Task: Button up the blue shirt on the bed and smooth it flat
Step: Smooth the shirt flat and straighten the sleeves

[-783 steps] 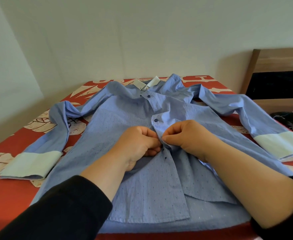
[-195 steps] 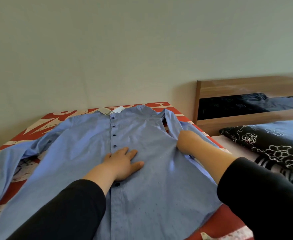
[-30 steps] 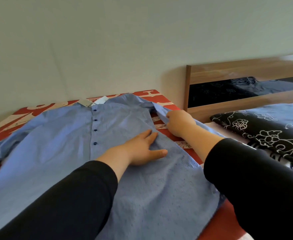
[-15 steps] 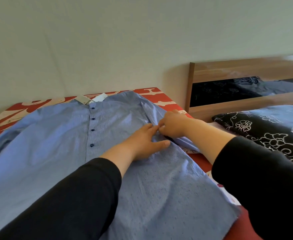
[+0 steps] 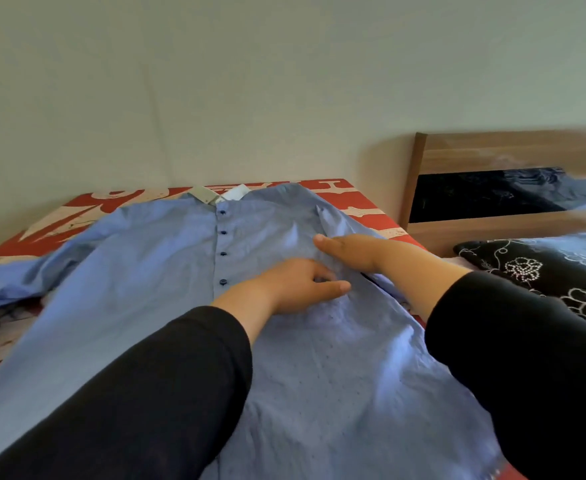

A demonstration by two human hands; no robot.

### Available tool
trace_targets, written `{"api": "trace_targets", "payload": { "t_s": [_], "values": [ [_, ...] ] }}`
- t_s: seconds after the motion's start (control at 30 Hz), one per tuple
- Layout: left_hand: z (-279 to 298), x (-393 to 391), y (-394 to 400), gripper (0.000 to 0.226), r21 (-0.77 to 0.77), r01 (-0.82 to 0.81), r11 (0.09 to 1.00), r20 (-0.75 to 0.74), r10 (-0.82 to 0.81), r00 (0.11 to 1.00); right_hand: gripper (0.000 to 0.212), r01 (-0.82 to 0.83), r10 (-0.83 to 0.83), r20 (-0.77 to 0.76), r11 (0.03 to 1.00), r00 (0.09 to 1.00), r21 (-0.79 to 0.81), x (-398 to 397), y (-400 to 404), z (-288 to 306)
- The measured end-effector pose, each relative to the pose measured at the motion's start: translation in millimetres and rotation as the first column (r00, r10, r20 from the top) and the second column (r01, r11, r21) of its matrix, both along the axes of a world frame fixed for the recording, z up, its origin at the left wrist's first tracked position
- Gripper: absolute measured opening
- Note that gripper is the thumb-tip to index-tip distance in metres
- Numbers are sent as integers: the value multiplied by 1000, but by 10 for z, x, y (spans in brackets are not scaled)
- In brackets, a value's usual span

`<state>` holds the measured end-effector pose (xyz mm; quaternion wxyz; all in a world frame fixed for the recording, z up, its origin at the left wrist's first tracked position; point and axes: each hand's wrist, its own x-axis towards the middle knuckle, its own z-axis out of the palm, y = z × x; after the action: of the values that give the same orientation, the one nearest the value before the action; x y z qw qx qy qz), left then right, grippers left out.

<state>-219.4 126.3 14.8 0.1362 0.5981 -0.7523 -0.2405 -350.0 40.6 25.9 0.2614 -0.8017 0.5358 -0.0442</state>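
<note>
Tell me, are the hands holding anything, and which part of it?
Nothing is gripped. The left hand and the right hand both lie flat on the blue shirt, pressing its chest near the right armpit.

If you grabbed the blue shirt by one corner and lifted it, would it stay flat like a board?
Probably not. The blue shirt looks thin and floppy: it wrinkles beside the left hand and right hand resting on it. Its left sleeve lies bunched, so it would likely droop. It seems light.
</note>
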Motion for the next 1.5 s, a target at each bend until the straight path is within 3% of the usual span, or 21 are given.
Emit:
{"api": "trace_targets", "payload": {
  "t_s": [0.1,0.37,0.77,0.83,0.93,1.1,1.2,1.27,1.37,1.5],
  "values": [
    [36,156,130,41,-29,-55,998,-35,54,998,70,-18,19,48,1000,999,-25,155,159,100],
    [164,642,566,57,-51,-179,983,-6,179,984,65,-227,225,-28,965,974,-133,757,726,345],
    [109,1630,1265,54,-135,-396,908,-47,393,918,62,-459,459,-26,884,888,-94,1814,1289,288],
    [90,1838,1391,48,-217,-476,853,-58,475,878,60,-495,495,-29,863,869,-102,2006,1360,281],
    [88,2109,1579,18,-426,-585,690,-166,575,801,52,-550,545,-72,826,835,-124,2288,1449,229],
    [120,2540,1798,15,-580,-727,368,-244,773,585,46,-557,557,-43,820,830,-134,2662,1613,133],
    [51,2793,1907,36,-400,-875,271,-77,942,327,39,-597,593,-78,784,801,-168,2786,1685,112],
    [-2,2898,1984,51,-219,-941,257,134,964,231,39,-605,596,-107,775,796,-180,2840,1698,102],
    [-72,2946,2070,51,-83,-964,254,289,932,221,44,-616,587,-192,767,787,-181,2877,1693,78],
    [-87,2988,2111,29,-77,-946,316,263,921,286,43,-631,594,-212,738,776,-240,2885,1701,62]
  ]
}}
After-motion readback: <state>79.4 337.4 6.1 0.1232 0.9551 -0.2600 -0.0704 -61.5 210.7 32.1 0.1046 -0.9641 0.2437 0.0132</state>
